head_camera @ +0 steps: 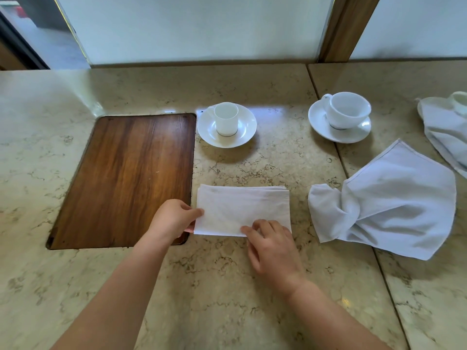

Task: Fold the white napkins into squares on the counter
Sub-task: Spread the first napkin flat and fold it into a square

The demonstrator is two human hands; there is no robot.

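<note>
Now | left hand pinched folded napkin at its left edge | right hand pressed near edge, fingers curled | advice: align corners before creasing.

text: none readable | labels, brands, numbers, signs: none visible on any surface | view: head camera

— Soft white cloth folded napkin, matt. Beige stone counter?
— Smooth, a bit shiny. Brown wooden board, streaky grain. Shiny white china cups.
</note>
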